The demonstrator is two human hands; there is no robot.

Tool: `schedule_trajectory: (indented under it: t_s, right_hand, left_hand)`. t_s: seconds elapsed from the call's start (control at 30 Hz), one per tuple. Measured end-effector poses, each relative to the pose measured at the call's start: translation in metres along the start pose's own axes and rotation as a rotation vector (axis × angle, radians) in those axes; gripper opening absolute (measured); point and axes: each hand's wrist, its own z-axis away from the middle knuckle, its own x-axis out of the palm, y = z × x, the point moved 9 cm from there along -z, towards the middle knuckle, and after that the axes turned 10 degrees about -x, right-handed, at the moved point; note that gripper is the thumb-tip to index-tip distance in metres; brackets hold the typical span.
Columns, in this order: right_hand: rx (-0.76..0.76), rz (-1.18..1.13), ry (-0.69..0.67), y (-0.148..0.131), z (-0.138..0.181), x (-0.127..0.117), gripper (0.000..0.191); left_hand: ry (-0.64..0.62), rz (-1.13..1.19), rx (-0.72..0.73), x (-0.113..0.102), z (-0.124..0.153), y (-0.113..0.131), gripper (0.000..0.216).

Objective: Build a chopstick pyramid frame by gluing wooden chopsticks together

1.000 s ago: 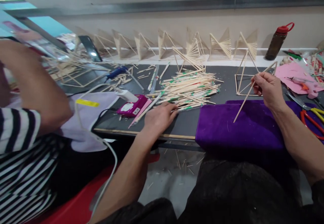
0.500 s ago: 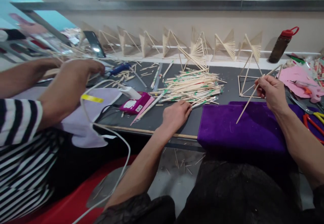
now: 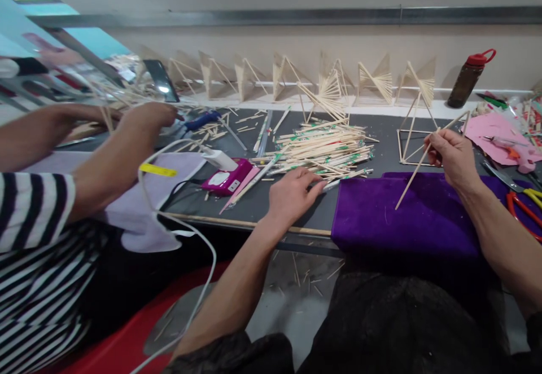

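Observation:
My left hand [image 3: 293,193] lies on the dark table at the near edge of a heap of wrapped wooden sticks [image 3: 322,149]; its fingertips pinch one wrapped stick [image 3: 345,177] from the heap. My right hand [image 3: 452,155] is closed on a bare wooden stick [image 3: 410,180] that slants down over a purple velvet cloth [image 3: 406,213]. Just behind this hand stands a wire-like stick pyramid frame [image 3: 412,131].
A person in a striped sleeve [image 3: 29,210] works at the left, both hands among sticks. A pink device [image 3: 223,179] with a white cable [image 3: 169,216] sits mid-table. Finished stick fans [image 3: 330,83] line the wall. A brown bottle [image 3: 468,80], pink paper and pliers [image 3: 523,202] lie right.
My left hand slid right along the heap's edge and pinched a wrapped stick. The neighbour's arm came down onto the table. My right hand stayed nearly still with its stick.

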Motion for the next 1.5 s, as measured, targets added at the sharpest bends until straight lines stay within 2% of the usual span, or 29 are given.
schedule_trajectory:
  t_s: [0.07,0.13,0.23,0.3,0.37,0.57,0.8,0.93,1.03,1.13,1.23,1.33,1.5]
  right_hand:
    - [-0.003,-0.003,0.006,0.001,0.000,0.000,0.036]
    - [-0.007,-0.008,0.013,0.002,0.000,-0.001,0.034]
    - [-0.011,-0.010,0.011,0.002,-0.001,-0.001,0.033]
    - [-0.013,-0.018,0.004,0.001,0.000,0.000,0.033]
    - [-0.015,-0.029,0.000,0.000,0.000,0.001,0.032]
    - [-0.009,-0.022,0.007,0.000,0.000,0.000,0.030]
    - [-0.022,0.017,-0.019,0.000,0.000,0.001,0.031]
    - [-0.012,0.004,-0.030,0.000,0.001,0.004,0.033]
    - [0.000,-0.021,-0.032,0.000,0.001,0.005,0.032]
    - [0.003,-0.030,-0.031,0.000,0.002,0.006,0.030]
    - [0.002,-0.026,-0.030,-0.001,0.002,0.006,0.029]
    - [0.005,-0.018,-0.029,-0.003,0.002,0.007,0.028]
    - [-0.001,-0.018,-0.037,-0.008,0.001,0.011,0.026]
  left_hand:
    - [0.078,0.010,0.030,-0.006,-0.014,0.005,0.034]
    - [0.111,0.011,0.074,-0.003,-0.031,0.010,0.037]
    - [0.063,-0.012,0.070,0.019,-0.053,0.010,0.046]
    - [0.017,-0.014,0.095,0.034,-0.057,0.011,0.047]
    - [0.009,-0.004,0.139,0.042,-0.052,0.013,0.045]
    - [-0.010,0.023,0.229,0.046,-0.026,0.024,0.042]
    - [0.035,0.040,0.242,0.040,-0.010,0.031,0.040]
    - [0.086,0.085,0.245,0.034,-0.010,0.029,0.038]
    - [0.144,0.135,0.238,0.024,-0.025,0.031,0.036]
    - [0.160,0.093,0.190,0.017,-0.057,0.042,0.031]
    - [0.035,-0.068,0.099,0.024,-0.095,0.054,0.036]
    - [-0.116,-0.181,0.027,0.039,-0.118,0.057,0.040]
    - [-0.130,-0.278,0.058,0.051,-0.122,0.054,0.031]
